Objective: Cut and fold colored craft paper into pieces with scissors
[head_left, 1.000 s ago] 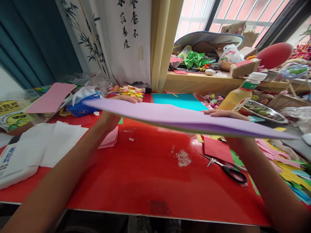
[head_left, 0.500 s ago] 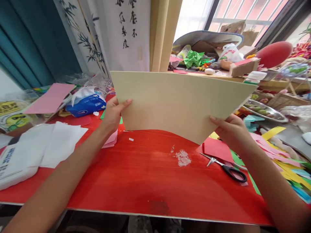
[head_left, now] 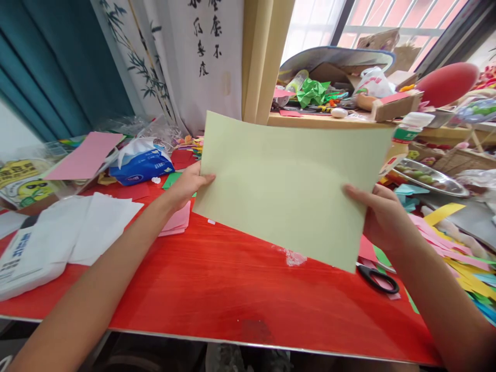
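A large pale green sheet of card [head_left: 287, 181] is held up over the red table [head_left: 201, 294], its right end tilted lower. My left hand [head_left: 190, 185] pinches its left edge, thumb on the near face and fingers behind. On the right edge my right hand [head_left: 382, 212] grips the card the same way, its fingers partly hidden. Below the card's lower right corner show the black handles of scissors [head_left: 377, 280]; the card covers their blades. A clump of clear scraps [head_left: 295, 258] lies under the lower edge.
At left are a blue tissue pack [head_left: 141, 166], white sheets [head_left: 104, 225] and pink paper [head_left: 86, 157]. Coloured paper strips [head_left: 457, 253], a metal dish [head_left: 430, 178] and a bottle [head_left: 406, 137] crowd the right. A cluttered shelf [head_left: 318, 121] stands behind.
The card has turned and its right end has dropped, now hiding the scissors' blades. My left hand has shifted right and slightly down. Both hands keep their hold.
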### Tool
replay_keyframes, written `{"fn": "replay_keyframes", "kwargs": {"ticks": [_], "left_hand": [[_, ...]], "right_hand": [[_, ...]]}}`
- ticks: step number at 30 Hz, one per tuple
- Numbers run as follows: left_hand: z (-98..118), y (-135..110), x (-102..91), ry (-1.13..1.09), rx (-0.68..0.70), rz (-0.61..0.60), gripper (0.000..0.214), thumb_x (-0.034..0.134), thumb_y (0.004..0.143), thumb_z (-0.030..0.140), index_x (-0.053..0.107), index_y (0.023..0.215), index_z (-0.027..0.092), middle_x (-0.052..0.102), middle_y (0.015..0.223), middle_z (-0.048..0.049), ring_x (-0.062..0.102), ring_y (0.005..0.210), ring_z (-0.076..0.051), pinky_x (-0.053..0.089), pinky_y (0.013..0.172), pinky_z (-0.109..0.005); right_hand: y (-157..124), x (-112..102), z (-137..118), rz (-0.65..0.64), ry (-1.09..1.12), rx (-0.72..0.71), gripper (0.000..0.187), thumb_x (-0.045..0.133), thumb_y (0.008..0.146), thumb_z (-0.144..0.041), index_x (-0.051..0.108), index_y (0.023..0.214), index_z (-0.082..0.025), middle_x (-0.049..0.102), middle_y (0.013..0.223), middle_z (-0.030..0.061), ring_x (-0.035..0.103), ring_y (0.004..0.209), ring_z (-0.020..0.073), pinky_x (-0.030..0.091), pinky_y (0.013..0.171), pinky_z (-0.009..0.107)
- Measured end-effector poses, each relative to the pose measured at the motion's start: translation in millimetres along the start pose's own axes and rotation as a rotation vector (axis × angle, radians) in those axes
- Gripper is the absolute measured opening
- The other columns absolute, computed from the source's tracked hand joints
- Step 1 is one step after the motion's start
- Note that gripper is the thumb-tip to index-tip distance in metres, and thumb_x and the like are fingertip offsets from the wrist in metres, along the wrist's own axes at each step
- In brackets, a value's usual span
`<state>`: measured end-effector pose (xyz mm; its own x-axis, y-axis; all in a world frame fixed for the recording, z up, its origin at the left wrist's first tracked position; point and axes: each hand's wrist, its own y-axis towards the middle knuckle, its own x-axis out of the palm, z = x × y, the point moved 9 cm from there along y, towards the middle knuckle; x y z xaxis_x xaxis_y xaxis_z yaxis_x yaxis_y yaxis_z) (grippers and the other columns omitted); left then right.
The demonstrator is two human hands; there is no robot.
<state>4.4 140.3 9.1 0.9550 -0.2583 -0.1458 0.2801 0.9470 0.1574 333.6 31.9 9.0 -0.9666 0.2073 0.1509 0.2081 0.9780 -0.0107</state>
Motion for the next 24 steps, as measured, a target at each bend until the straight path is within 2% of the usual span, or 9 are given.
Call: {"fn": "replay_keyframes", "kwargs": {"ticks": [2,4,8,12,14,16,17,20,24], "left_hand": [[-3,-3,1.9,0.029,-0.076,-0.011,0.045,0.065,0.068,0.028,0.054,0.112,0.019,0.065,0.103,-0.0067,0.061,0.09,-0.023,0.049,0.075,-0.035],[-12,-8,12.4,0.038,-0.203,-0.106,0.046,0.064,0.068,0.027,0.053,0.113,0.021,0.065,0.101,-0.0067,0.062,0.085,-0.023,0.051,0.068,-0.034],[-33,-26,36.5,0.077,-0.452,-0.365,0.057,0.064,0.067,0.03,0.046,0.121,0.028,0.066,0.101,-0.006,0.064,0.077,-0.025,0.052,0.057,-0.035],[-32,-29,47.3,0.261,-0.386,-0.461,0.054,0.06,0.069,0.03,0.046,0.122,0.029,0.063,0.108,-0.0037,0.064,0.083,-0.024,0.051,0.061,-0.03],[-27,-28,58.8,0.381,-0.263,-0.495,0.046,0.053,0.074,0.03,0.048,0.12,0.028,0.061,0.112,-0.0023,0.062,0.088,-0.022,0.05,0.067,-0.029],[-21,-27,71.4,0.533,-0.121,-0.488,0.04,0.047,0.078,0.029,0.049,0.117,0.026,0.06,0.113,-0.002,0.059,0.093,-0.021,0.047,0.073,-0.029],[-19,-26,76.0,0.615,-0.063,-0.46,0.039,0.046,0.078,0.03,0.049,0.117,0.024,0.06,0.112,-0.0029,0.058,0.095,-0.021,0.046,0.075,-0.029],[-16,-19,74.0,0.823,0.007,-0.3,0.041,0.046,0.078,0.033,0.047,0.117,0.021,0.06,0.112,-0.0058,0.056,0.098,-0.023,0.044,0.076,-0.031],[-13,-5,42.2,0.942,-0.006,-0.138,0.036,0.045,0.076,0.036,0.055,0.107,0.021,0.062,0.107,-0.0051,0.056,0.094,-0.023,0.042,0.076,-0.031]], "right_hand": [[-1,-2,3,-0.061,0.04,0.086,0.039,0.058,0.069,-0.056,0.066,0.095,-0.027,0.069,0.09,0.0051,0.065,0.081,0.0262,0.052,0.065,0.036],[-2,-3,3,-0.092,0.094,0.13,0.062,0.037,0.069,-0.074,0.064,0.1,-0.028,0.069,0.094,0.0068,0.065,0.084,0.0281,0.051,0.066,0.038],[-14,16,22,-0.227,0.07,0.356,0.082,0.017,0.065,-0.082,0.059,0.109,-0.028,0.068,0.099,0.0085,0.064,0.085,0.028,0.05,0.066,0.037],[-33,54,41,-0.506,0.008,0.507,0.085,0.011,0.07,-0.079,0.048,0.124,-0.024,0.059,0.116,0.0099,0.059,0.098,0.0295,0.048,0.077,0.042],[-33,58,55,-0.539,-0.099,0.544,0.072,0.03,0.075,-0.071,0.047,0.124,-0.022,0.056,0.121,0.01,0.058,0.102,0.0271,0.047,0.083,0.038],[-26,47,72,-0.431,-0.284,0.561,0.06,0.06,0.072,-0.049,0.045,0.125,-0.024,0.052,0.126,0.008,0.058,0.101,0.0242,0.05,0.081,0.032],[-23,42,80,-0.381,-0.339,0.581,0.065,0.067,0.068,-0.042,0.043,0.127,-0.026,0.05,0.128,0.0085,0.059,0.1,0.0252,0.052,0.077,0.034],[-15,34,91,-0.259,-0.337,0.589,0.074,0.07,0.065,-0.035,0.037,0.13,-0.024,0.049,0.128,0.0127,0.062,0.093,0.0278,0.056,0.068,0.037],[-9,32,88,-0.169,-0.268,0.542,0.076,0.068,0.068,-0.031,0.031,0.134,-0.021,0.054,0.121,0.0149,0.064,0.086,0.0266,0.056,0.064,0.037]]}}
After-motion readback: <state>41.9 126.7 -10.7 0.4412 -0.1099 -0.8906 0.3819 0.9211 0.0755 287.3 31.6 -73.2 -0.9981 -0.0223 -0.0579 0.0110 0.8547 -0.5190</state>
